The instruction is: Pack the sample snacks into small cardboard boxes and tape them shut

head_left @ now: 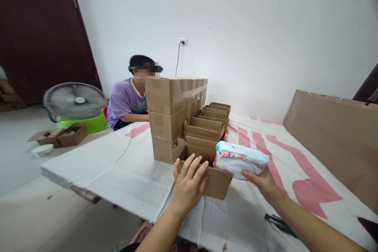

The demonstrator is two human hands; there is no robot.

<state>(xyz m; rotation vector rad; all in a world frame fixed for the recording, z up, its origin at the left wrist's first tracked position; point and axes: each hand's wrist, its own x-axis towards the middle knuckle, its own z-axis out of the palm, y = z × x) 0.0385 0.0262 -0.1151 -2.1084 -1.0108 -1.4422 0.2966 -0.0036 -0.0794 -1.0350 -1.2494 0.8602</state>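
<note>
My right hand (pixel 261 181) grips a light-blue pack of wet wipes (pixel 240 159) with a white lid and cartoon figures, thumb on the lid side. The pack is held at the right edge of the nearest open cardboard box (pixel 218 183), overlapping its rim. Fingers stretched and spread, my left hand (pixel 190 179) rests against the near left rim of that same box. Whether anything lies inside the box cannot be seen from here.
Several open boxes (pixel 205 128) run in a row behind the nearest one. Left of them stands a stack of taped cartons (pixel 161 120). A co-worker (pixel 126 100) sits beyond it. A large cardboard sheet (pixel 333 138) leans at right; a dark green object (pixel 280 224) lies near my right forearm.
</note>
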